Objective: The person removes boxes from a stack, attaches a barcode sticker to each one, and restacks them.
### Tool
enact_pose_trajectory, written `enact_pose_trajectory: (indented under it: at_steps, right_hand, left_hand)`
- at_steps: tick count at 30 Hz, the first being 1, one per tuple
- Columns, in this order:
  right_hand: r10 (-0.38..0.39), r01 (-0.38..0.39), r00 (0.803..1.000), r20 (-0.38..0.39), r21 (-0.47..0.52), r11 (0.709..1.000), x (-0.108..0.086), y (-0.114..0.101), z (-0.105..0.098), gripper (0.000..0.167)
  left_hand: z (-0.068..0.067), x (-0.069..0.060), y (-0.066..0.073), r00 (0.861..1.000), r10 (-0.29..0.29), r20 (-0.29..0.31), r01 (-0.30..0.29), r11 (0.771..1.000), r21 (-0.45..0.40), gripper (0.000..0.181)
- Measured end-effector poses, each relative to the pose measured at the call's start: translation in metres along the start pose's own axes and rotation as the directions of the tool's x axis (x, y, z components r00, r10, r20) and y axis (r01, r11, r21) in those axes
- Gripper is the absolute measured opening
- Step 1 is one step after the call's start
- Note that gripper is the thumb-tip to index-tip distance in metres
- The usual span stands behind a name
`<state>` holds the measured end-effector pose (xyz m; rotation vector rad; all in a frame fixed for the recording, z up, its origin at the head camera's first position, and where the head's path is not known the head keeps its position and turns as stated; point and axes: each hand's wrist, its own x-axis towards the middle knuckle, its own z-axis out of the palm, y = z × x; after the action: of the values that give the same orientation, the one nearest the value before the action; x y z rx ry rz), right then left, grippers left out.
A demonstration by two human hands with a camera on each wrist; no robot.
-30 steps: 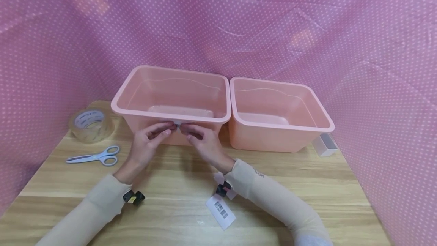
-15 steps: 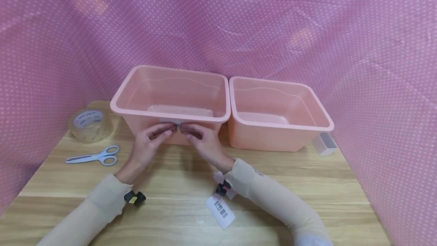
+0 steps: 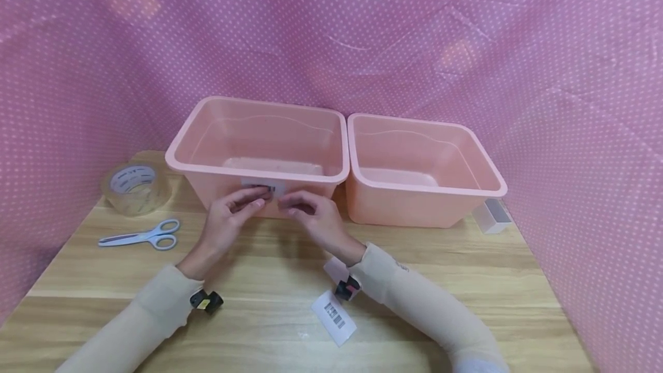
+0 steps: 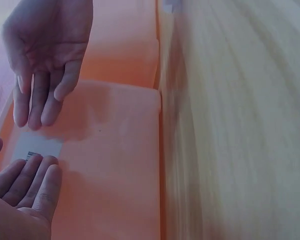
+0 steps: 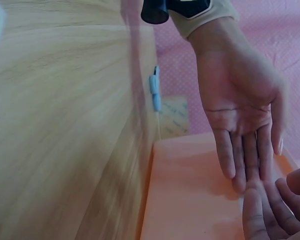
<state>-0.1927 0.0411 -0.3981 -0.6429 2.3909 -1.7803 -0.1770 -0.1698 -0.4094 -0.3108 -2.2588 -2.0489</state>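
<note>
Soft shadows cross the tub (image 4: 107, 165); wrist views look hazy.

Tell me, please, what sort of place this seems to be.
Probably a curtained-off tabletop workspace: dotted pink fabric hangs behind and beside a wood-grain table, with blue scissors lying on it.

Dotted pink cloth (image 3: 331, 33) around wood-grain table (image 3: 248, 321)

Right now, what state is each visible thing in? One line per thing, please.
left bin: upright, open-topped
right bin: upright, open-topped
bin label: against the left bin's front, partly covered
left hand: fingers extended over the bin label
right hand: fingers extended, contact unclear
loose label: flat, barcode up
paper piece: partly hidden
scissors: closed, flat
tape roll: flat, hole up
white box: partly hidden, open or closed unclear
</note>
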Motion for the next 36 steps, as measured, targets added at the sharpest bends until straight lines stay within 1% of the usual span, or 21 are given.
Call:
enact_pose_trajectory:
  at_steps: [3, 6, 9, 11, 13, 15, 17, 19, 22, 24, 25, 27, 28, 32, 34, 36]
  right_hand:
    - [0.037, -0.037, 0.999, 0.024, 0.014, 0.999, -0.006, 0.0, -0.004, 0.016]
    - [0.053, -0.054, 0.996, 0.077, 0.012, 0.998, -0.012, 0.0, -0.008, 0.014]
    - [0.042, -0.034, 0.989, 0.145, -0.055, 0.998, -0.019, 0.003, -0.014, 0.014]
    - [0.035, -0.015, 0.981, 0.189, -0.106, 0.994, -0.023, 0.006, -0.018, 0.013]
    - [0.03, 0.009, 0.971, 0.239, -0.161, 0.987, -0.029, 0.007, -0.023, 0.013]
    - [0.031, 0.038, 0.956, 0.291, -0.226, 0.973, -0.035, 0.008, -0.028, 0.012]
    - [0.023, 0.088, 0.935, 0.353, -0.297, 0.951, -0.042, 0.009, -0.032, 0.012]
    - [0.017, 0.153, 0.907, 0.42, -0.367, 0.918, -0.049, 0.009, -0.035, 0.013]
    - [0.019, 0.261, 0.857, 0.515, -0.465, 0.846, -0.06, 0.012, -0.037, 0.019]
    - [0.037, 0.316, 0.824, 0.566, -0.513, 0.798, -0.067, 0.013, -0.038, 0.025]
    - [0.048, 0.341, 0.807, 0.589, -0.531, 0.776, -0.07, 0.014, -0.038, 0.028]
    - [0.065, 0.385, 0.775, 0.629, -0.551, 0.741, -0.077, 0.016, -0.038, 0.033]
    - [0.066, 0.408, 0.758, 0.649, -0.552, 0.727, -0.079, 0.017, -0.038, 0.035]
    - [0.047, 0.493, 0.698, 0.714, -0.528, 0.691, -0.086, 0.022, -0.039, 0.04]
    - [0.034, 0.527, 0.676, 0.736, -0.516, 0.675, -0.088, 0.024, -0.039, 0.041]
    - [0.03, 0.549, 0.664, 0.747, -0.514, 0.66, -0.089, 0.025, -0.04, 0.042]
  left_hand:
    - [0.004, -0.001, -0.001, 1.0, 0.0, 0.015, 0.0, 1.0, -0.009, 0.032]
    - [0.007, -0.003, -0.003, 0.999, -0.014, 0.032, 0.014, 1.0, 0.0, 0.032]
    - [0.012, -0.005, -0.006, 0.997, -0.054, 0.054, 0.053, 0.998, 0.03, 0.032]
    - [0.016, -0.008, -0.007, 0.994, -0.089, 0.071, 0.084, 0.994, 0.067, 0.032]
    - [0.02, -0.011, -0.008, 0.988, -0.122, 0.093, 0.114, 0.989, 0.091, 0.032]
    - [0.025, -0.014, -0.008, 0.983, -0.147, 0.113, 0.136, 0.986, 0.097, 0.032]
    - [0.03, -0.017, -0.009, 0.977, -0.17, 0.131, 0.158, 0.982, 0.099, 0.032]
    - [0.036, -0.02, -0.01, 0.972, -0.182, 0.149, 0.169, 0.981, 0.094, 0.032]
    - [0.044, -0.023, -0.012, 0.967, -0.187, 0.175, 0.17, 0.98, 0.104, 0.031]
    - [0.049, -0.025, -0.013, 0.963, -0.191, 0.192, 0.172, 0.979, 0.111, 0.031]
    - [0.052, -0.026, -0.014, 0.96, -0.195, 0.2, 0.175, 0.978, 0.115, 0.031]
    - [0.056, -0.028, -0.014, 0.955, -0.209, 0.212, 0.186, 0.975, 0.122, 0.031]
    - [0.059, -0.028, -0.014, 0.952, -0.218, 0.216, 0.193, 0.973, 0.129, 0.03]
    - [0.066, -0.031, -0.014, 0.943, -0.24, 0.231, 0.206, 0.965, 0.164, 0.028]
    - [0.07, -0.032, -0.016, 0.937, -0.251, 0.241, 0.212, 0.961, 0.177, 0.028]
    - [0.073, -0.033, -0.018, 0.931, -0.258, 0.259, 0.22, 0.961, 0.17, 0.028]
